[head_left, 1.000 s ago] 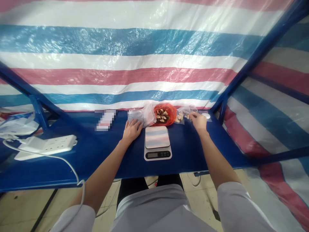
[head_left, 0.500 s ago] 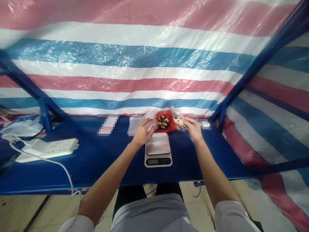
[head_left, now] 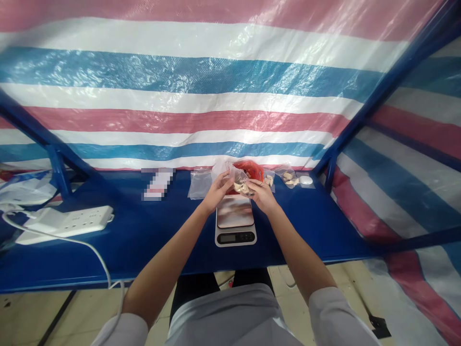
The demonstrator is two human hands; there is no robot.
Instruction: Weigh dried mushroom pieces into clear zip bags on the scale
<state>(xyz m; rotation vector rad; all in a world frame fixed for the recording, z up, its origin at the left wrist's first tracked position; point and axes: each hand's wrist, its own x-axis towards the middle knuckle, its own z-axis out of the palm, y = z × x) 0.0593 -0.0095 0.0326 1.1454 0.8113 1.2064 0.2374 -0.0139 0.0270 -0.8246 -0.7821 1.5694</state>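
Between my two hands is a clear plastic bag (head_left: 242,186) with pale dried slices in it. The fingers of my left hand (head_left: 216,190) close on the bag's left side. My right hand (head_left: 262,194) pinches its right side. Behind the bag lies a red bag (head_left: 252,169), partly hidden, with its brown pieces mostly covered. Just below my hands stands a kitchen scale (head_left: 235,216) with a shiny plate and a small display.
Flat clear bags (head_left: 200,183) lie to the left. To the right are small bags of pale slices (head_left: 288,179) and a white round object (head_left: 306,180). A power strip (head_left: 68,223) with a white cable sits at far left. Blue frame bars (head_left: 356,113) flank the table.
My right hand has moved left from the right-hand bags to my left hand, bringing the bag of pale slices in front of the red bag. The view has shifted slightly.
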